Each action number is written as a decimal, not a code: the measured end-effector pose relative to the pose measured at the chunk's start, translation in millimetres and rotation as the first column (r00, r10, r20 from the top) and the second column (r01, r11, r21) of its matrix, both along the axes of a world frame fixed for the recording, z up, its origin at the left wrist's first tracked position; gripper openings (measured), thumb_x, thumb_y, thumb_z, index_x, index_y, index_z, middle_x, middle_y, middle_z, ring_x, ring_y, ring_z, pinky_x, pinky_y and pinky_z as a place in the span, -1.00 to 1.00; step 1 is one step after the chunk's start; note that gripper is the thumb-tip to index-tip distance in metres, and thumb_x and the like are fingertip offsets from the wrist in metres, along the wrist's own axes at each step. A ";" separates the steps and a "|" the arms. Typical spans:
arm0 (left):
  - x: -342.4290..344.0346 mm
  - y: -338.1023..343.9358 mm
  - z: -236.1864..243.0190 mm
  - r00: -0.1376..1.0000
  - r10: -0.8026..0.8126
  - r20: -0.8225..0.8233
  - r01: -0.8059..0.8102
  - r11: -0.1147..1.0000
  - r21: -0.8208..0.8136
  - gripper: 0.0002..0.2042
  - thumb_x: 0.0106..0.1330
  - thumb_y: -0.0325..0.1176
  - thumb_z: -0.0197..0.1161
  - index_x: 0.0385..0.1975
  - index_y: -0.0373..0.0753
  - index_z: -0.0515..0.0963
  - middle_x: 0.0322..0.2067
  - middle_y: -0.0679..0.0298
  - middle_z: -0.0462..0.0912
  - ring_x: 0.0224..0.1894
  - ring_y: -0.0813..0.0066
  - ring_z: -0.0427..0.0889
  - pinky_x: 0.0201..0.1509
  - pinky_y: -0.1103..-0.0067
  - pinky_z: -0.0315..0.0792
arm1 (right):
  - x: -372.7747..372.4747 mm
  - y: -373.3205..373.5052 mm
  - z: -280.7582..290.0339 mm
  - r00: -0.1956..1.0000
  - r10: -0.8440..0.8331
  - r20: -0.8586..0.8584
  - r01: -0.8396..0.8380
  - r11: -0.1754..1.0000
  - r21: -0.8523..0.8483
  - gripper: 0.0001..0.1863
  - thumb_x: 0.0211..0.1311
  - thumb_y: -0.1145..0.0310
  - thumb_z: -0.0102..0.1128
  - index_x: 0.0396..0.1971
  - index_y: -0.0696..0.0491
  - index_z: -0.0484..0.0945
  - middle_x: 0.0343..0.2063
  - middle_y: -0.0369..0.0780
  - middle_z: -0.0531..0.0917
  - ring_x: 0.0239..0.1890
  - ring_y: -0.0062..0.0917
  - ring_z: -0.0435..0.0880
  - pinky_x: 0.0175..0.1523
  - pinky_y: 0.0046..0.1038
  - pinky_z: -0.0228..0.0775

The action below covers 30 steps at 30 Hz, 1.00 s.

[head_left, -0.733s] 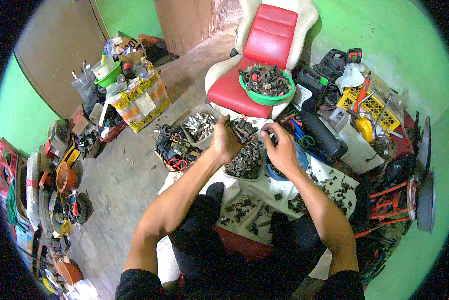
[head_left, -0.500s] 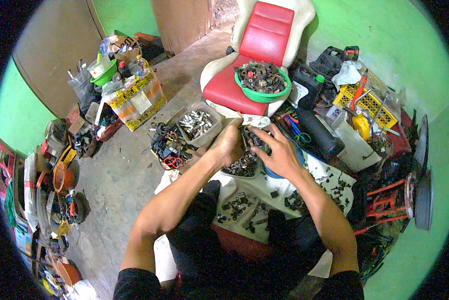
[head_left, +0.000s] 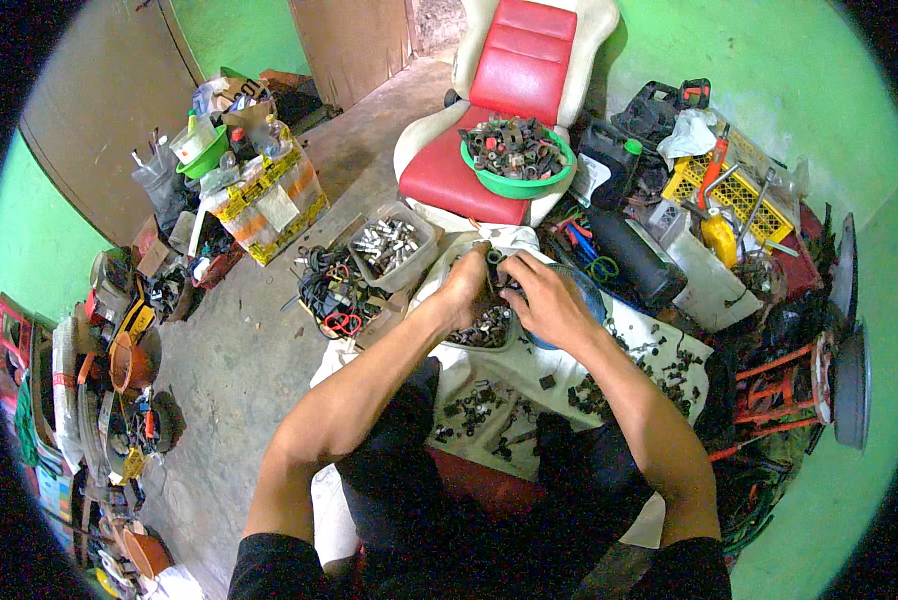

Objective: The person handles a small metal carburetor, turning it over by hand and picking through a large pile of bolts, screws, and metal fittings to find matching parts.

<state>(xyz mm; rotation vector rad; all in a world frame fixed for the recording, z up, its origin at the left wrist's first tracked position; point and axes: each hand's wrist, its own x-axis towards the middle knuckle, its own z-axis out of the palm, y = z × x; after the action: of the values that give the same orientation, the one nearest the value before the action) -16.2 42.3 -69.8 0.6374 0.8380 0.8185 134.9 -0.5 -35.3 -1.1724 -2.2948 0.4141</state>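
Observation:
My left hand (head_left: 462, 287) is closed above a tub of small metal parts (head_left: 487, 330), its fingertips largely out of sight. A small dark, ring-like part (head_left: 494, 258) shows at its fingers; its kind is unclear. Close beside it, my right hand (head_left: 547, 298) has its fingers bent inward, thumb and fingertips drawn together near the left hand. Whatever lies between them is too small to name. Under the right hand a blue round container (head_left: 596, 306) is partly covered. Below both hands, a pale cloth (head_left: 559, 385) carries scattered dark screws and small fittings.
A clear bin of silvery parts (head_left: 409, 270) and a heap of dark cables (head_left: 334, 280) stand to the left. Ahead, a red and white seat (head_left: 439, 180) holds a green basin (head_left: 529, 187) of parts. At right lie a black jug (head_left: 637, 265) and yellow crate (head_left: 759, 215).
My right hand's spread fingers have curled in and moved closer to the left hand. The left hand stays over the tub, and the whole view has shifted slightly.

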 end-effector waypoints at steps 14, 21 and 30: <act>-4.4 -12.7 26.5 0.994 0.099 -0.046 -0.097 0.994 0.047 -0.60 0.42 -0.12 -0.28 -0.02 -0.21 0.42 -0.15 0.14 0.56 -0.14 0.26 0.57 -0.04 0.32 0.49 | -15.4 0.4 2.5 0.975 0.048 0.219 -0.105 0.962 0.253 -0.69 -0.03 0.50 0.12 -0.20 0.17 0.46 -0.20 -0.08 0.48 -0.15 -0.24 0.56 -0.16 -0.27 0.50; -26.3 0.7 7.5 0.982 0.184 -0.038 -0.185 0.982 -0.026 -0.60 0.42 -0.10 -0.27 -0.05 -0.24 0.42 -0.17 0.13 0.56 -0.15 0.24 0.56 -0.02 0.28 0.46 | -31.4 11.1 -20.0 0.963 0.055 0.265 -0.141 0.938 0.316 -0.68 -0.02 0.49 0.14 -0.17 0.12 0.48 -0.15 -0.05 0.49 -0.19 -0.18 0.58 -0.14 -0.28 0.51; -37.2 8.2 -13.8 0.980 0.200 0.021 -0.200 0.980 0.001 -0.60 0.40 -0.18 -0.31 -0.05 -0.23 0.45 -0.23 0.15 0.59 -0.22 0.27 0.57 -0.10 0.34 0.47 | -42.6 22.7 -37.2 0.947 0.109 -0.303 -0.066 0.987 0.148 -0.69 -0.06 0.48 0.23 -0.22 0.17 0.58 -0.39 0.01 0.55 -0.31 -0.10 0.58 -0.18 -0.27 0.46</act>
<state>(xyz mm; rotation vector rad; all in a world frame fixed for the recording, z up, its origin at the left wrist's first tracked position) -53.4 50.5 -83.6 0.5515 0.8917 1.0068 92.4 22.1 -72.5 -0.8715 -2.0694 0.4335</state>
